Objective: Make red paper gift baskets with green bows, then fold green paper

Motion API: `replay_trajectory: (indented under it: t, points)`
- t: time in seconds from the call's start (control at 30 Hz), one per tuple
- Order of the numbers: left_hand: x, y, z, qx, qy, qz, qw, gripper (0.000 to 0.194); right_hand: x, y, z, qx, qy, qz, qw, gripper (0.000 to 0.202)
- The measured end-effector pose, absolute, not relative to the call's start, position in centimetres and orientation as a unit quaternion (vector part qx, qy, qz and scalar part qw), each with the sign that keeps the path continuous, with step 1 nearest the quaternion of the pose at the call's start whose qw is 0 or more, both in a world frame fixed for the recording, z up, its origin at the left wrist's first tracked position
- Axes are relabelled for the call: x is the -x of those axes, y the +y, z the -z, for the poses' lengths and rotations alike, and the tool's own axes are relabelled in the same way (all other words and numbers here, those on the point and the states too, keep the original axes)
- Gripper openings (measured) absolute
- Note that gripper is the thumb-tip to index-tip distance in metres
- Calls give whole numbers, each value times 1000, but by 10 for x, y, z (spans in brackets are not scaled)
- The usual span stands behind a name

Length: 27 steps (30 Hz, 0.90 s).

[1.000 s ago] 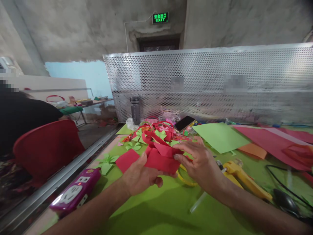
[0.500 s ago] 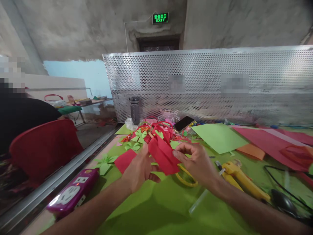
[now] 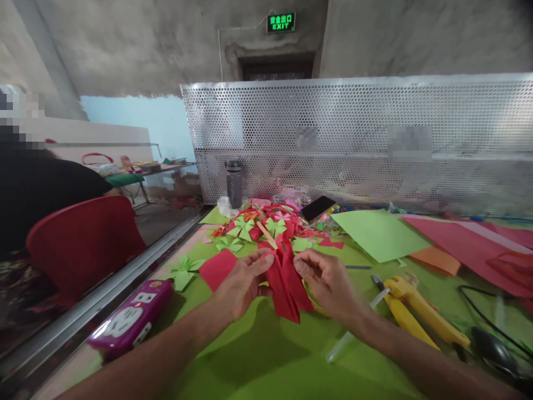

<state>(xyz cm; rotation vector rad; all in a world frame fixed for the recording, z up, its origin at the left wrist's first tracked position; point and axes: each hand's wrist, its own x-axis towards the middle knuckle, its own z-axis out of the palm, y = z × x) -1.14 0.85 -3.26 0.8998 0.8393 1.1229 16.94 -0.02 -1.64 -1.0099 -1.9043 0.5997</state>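
Observation:
A folded red paper piece [image 3: 287, 286] hangs between my two hands above the green table surface. My left hand [image 3: 250, 278] pinches its left edge between thumb and fingers. On the other side, my right hand [image 3: 320, 278] has thumb and fingertips closed on its right edge. The folds stand upright and partly spread. Behind it lies a heap of red paper [image 3: 287, 214] with light green paper flowers [image 3: 242, 229]. A flat red sheet [image 3: 217, 269] rests left of my left hand. Part of a yellow ring is visible behind my right hand.
Purple power strip [image 3: 132, 319] at left; yellow glue gun [image 3: 428, 311], glue stick [image 3: 339, 347] and cutter [image 3: 403, 316] at right. Behind are a phone [image 3: 318, 208], bottle [image 3: 234, 186], green sheet [image 3: 378, 234] and perforated metal screen [image 3: 353, 122]. A person [image 3: 50, 183] sits left in a red chair.
The red paper has turned more upright, with its folds now facing me and its lower end nearer. My left fingers have closed on its edge. The camera view has shifted slightly.

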Motion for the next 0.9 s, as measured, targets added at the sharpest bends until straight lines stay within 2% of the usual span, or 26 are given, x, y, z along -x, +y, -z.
replay_trajectory:
  t: [0.23, 0.6, 0.9]
  points:
    - [14, 13, 33, -416, 398, -515, 635, 47, -169, 3, 26, 466, -785, -216, 345, 21]
    - [11, 11, 29, -442, 450, -510, 585, 57, -167, 6, 28, 472, -789, -178, 352, 19]
    - [12, 5, 20, -448, 525, -528, 495, 34, -171, 13, 37, 444, -788, -164, 393, 22]
